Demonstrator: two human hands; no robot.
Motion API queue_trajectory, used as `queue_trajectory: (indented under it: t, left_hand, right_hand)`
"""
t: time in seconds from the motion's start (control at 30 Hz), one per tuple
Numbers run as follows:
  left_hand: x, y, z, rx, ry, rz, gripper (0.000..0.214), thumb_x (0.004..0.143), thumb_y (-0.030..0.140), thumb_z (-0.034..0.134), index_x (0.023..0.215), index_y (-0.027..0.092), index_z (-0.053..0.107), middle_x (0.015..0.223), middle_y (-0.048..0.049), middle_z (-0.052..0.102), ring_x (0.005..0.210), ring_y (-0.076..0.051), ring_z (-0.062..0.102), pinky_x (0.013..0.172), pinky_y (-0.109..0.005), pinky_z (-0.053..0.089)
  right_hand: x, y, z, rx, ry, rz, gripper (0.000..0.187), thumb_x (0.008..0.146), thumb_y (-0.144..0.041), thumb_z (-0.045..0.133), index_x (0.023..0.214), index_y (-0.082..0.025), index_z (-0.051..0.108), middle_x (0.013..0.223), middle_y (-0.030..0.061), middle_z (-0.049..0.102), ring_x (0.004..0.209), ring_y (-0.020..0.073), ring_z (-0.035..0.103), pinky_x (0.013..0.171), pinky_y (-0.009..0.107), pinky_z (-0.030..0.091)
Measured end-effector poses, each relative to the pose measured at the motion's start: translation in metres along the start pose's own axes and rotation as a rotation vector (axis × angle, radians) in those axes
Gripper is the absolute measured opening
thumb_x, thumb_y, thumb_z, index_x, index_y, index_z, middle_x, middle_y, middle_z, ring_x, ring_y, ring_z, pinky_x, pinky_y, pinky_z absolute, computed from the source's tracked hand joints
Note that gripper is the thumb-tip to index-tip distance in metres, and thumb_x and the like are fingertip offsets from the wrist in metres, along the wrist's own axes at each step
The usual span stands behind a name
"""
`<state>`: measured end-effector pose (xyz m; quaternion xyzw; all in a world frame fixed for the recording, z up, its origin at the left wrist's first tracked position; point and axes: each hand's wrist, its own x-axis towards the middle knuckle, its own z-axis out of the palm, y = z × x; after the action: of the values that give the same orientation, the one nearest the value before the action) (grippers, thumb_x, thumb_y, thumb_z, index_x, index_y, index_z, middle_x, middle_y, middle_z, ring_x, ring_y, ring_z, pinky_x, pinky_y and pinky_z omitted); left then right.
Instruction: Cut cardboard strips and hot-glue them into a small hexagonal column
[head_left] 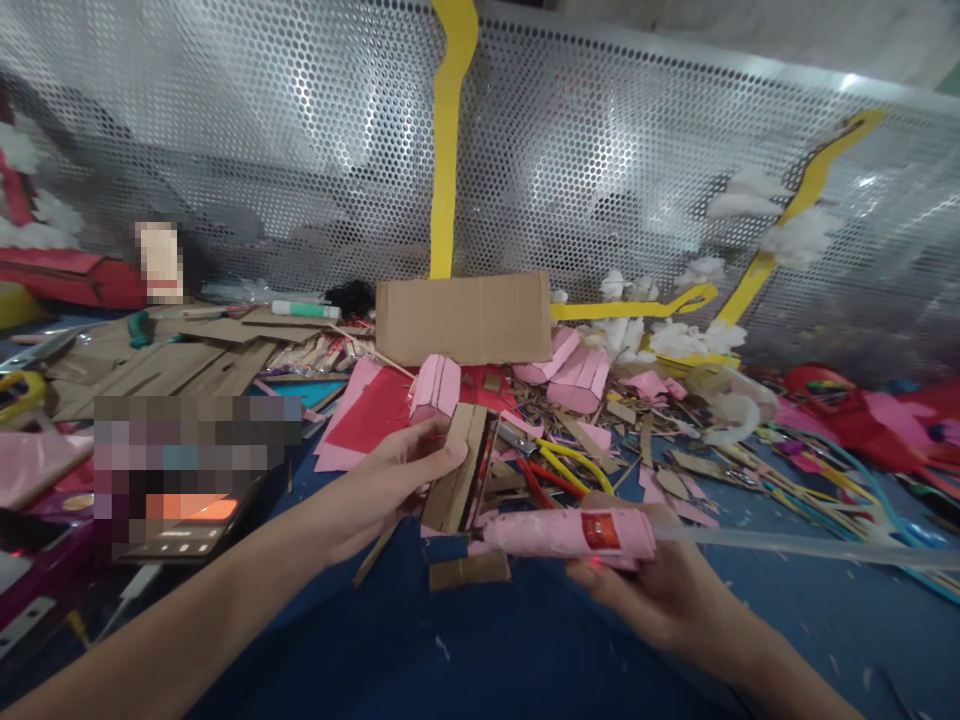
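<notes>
My left hand [386, 485] is closed on a small folded cardboard piece [459, 468], thumb on top, held upright over the blue table [525, 650]. My right hand [660, 590] grips a pink hot glue gun [570, 533] with a red label; its nozzle points left at the base of the cardboard piece. A clear glue stick [795, 547] sticks out of the gun's back toward the right. A loose cardboard scrap [469, 570] lies on the table just below the gun's tip.
Behind my hands lie pink paper boxes [577, 375], a larger cardboard sheet [465, 318], red and yellow pliers [555, 470], cotton wads [667, 335] and many scraps. Cardboard sheets [172, 365] and a phone [187, 525] sit at the left. A perforated metal panel [300, 150] with yellow strips closes off the back.
</notes>
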<state>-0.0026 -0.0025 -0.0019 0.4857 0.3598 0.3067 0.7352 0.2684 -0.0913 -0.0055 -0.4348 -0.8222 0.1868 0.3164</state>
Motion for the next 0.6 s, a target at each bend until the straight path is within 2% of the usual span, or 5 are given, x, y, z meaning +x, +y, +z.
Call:
queue_trajectory:
  t: [0.13,0.23,0.37,0.6]
  left_hand:
    - [-0.0001,0.0002,-0.0006,0.0,-0.006,0.008,0.057,0.088,0.051,0.081,0.134,0.023,0.061,0.14,-0.0149,0.07,0.118,-0.034,0.073,0.097,-0.046,0.055]
    - [0.0,0.0017,0.0001,-0.001,0.002,-0.005,0.061,0.087,0.053,0.081,0.136,0.023,0.059,0.137,-0.0155,0.071,0.114,-0.035,0.074,0.094,-0.046,0.055]
    - [-0.0008,0.0037,0.0012,-0.015,0.036,-0.004,0.065,0.084,0.052,0.085,0.137,0.023,0.061,0.138,-0.0146,0.07,0.113,-0.033,0.073,0.092,-0.043,0.055]
    - [-0.0009,0.0022,-0.0019,-0.026,0.055,0.011,0.058,0.086,0.049,0.084,0.134,0.024,0.063,0.13,-0.0096,0.071,0.109,-0.026,0.07,0.088,-0.036,0.054]
  right_hand:
    - [0.0028,-0.0034,-0.0012,-0.054,-0.021,-0.015,0.027,0.103,-0.032,0.06,0.079,-0.02,0.063,0.066,-0.0017,0.056,0.056,0.0132,0.05,0.05,0.025,0.039]
    - [0.0032,-0.0037,-0.0025,-0.06,-0.029,-0.029,0.023,0.102,-0.03,0.06,0.084,-0.02,0.068,0.067,-0.001,0.06,0.056,0.014,0.053,0.051,0.025,0.04]
    - [0.0022,-0.0011,-0.0034,-0.043,-0.015,-0.017,0.015,0.101,-0.027,0.061,0.096,-0.022,0.074,0.075,0.0007,0.071,0.062,0.0163,0.061,0.057,0.026,0.047]
    - [-0.003,0.0056,-0.0026,-0.031,-0.041,0.044,0.019,0.102,-0.032,0.061,0.094,-0.024,0.077,0.073,0.0021,0.073,0.062,0.0193,0.067,0.065,0.03,0.059]
